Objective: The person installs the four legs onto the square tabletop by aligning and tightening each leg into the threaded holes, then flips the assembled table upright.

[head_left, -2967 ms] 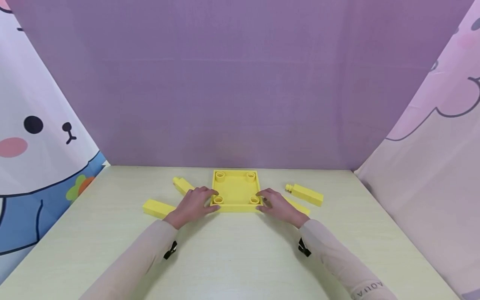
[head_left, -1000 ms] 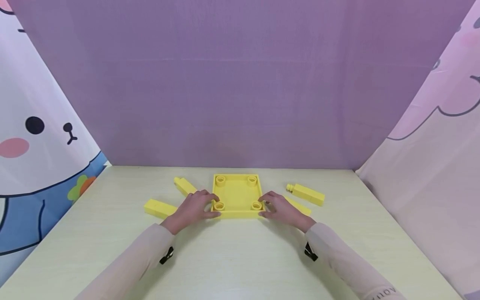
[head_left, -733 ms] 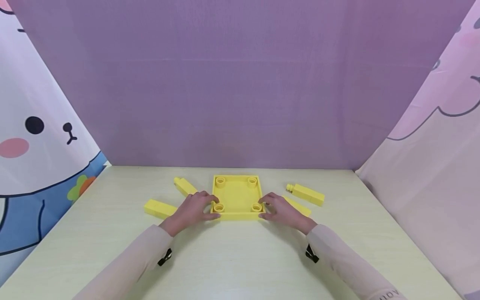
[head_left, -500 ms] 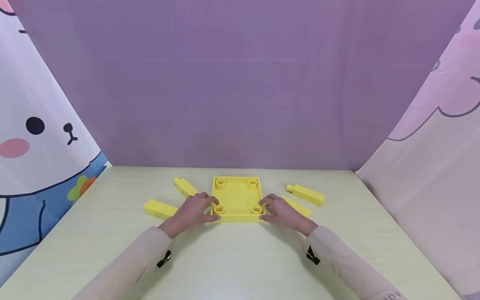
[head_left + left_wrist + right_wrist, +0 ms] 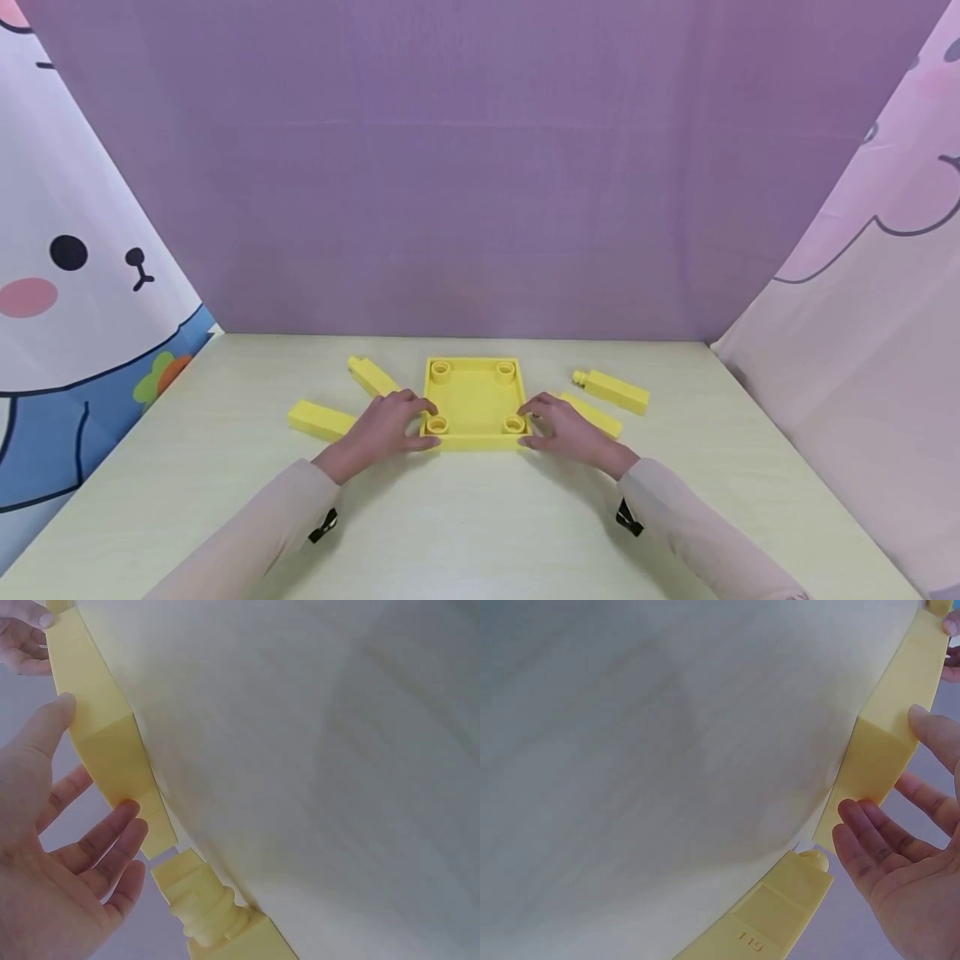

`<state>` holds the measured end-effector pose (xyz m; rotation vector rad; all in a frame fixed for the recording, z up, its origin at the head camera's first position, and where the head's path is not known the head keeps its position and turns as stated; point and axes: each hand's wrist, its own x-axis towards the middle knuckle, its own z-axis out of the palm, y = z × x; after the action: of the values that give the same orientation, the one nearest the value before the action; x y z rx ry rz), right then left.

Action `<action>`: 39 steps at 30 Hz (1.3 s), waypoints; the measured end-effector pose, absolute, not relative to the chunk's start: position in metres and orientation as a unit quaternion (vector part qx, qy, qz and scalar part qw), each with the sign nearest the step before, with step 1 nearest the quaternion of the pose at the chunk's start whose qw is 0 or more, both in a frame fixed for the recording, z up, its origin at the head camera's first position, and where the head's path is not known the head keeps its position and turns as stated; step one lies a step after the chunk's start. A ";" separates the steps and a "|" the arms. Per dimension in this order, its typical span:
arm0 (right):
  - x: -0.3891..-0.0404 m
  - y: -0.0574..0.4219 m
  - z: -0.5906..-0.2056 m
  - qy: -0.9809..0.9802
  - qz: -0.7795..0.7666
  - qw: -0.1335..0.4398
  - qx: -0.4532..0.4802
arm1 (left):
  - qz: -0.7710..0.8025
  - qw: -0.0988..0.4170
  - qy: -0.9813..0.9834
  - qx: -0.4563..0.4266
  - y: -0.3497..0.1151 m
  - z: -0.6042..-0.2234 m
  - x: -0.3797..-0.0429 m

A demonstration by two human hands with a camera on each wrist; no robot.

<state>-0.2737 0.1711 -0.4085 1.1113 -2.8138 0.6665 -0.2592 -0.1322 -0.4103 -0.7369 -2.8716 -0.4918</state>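
A shallow yellow square panel (image 5: 476,400) lies on the table with its raised rim up and a round socket in each corner. At its near left corner my left hand (image 5: 378,429) grips it, thumb on the front wall and fingers at the left side. My right hand (image 5: 570,429) holds the near right corner likewise. Both wrist views show a thumb (image 5: 54,724) on the panel's front wall (image 5: 889,727). By my left hand lie two yellow square bars (image 5: 322,419); two more bars (image 5: 611,392) lie by my right hand.
In the left wrist view a bar's threaded end (image 5: 214,911) sits close to the panel's corner. Another bar (image 5: 769,911), marked 119, is near the opposite corner. The pale table (image 5: 480,525) meets a purple backdrop (image 5: 480,208) at its far edge.
The panel has slid steadily over the table towards me, both hands moving with it and keeping their grip. The several bars stay where they were.
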 end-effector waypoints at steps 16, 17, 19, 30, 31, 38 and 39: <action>-0.267 0.173 -0.408 -0.906 0.217 0.020 0.363 | -0.171 0.092 -0.941 -0.276 -0.134 -0.408 -0.251; -0.267 0.173 -0.408 -0.906 0.215 0.021 0.363 | -0.170 0.094 -0.941 -0.278 -0.134 -0.409 -0.250; -0.267 0.173 -0.408 -0.907 0.213 0.021 0.364 | -0.169 0.095 -0.940 -0.279 -0.134 -0.409 -0.250; -0.266 0.173 -0.408 -0.908 0.213 0.016 0.360 | -0.175 0.098 -0.937 -0.286 -0.138 -0.412 -0.250; -0.266 0.173 -0.407 -0.908 0.213 0.014 0.360 | -0.179 0.098 -0.936 -0.286 -0.138 -0.412 -0.249; -0.266 0.174 -0.406 -0.907 0.214 0.011 0.362 | -0.201 0.090 -0.933 -0.285 -0.139 -0.412 -0.248; -0.267 0.175 -0.406 -0.906 0.216 0.012 0.363 | -0.202 0.089 -0.933 -0.285 -0.140 -0.412 -0.248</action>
<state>-0.2667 0.1745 -0.4058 1.1319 -2.8267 0.6720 -0.2483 -0.1396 -0.4124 -0.8481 -2.7759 -0.6004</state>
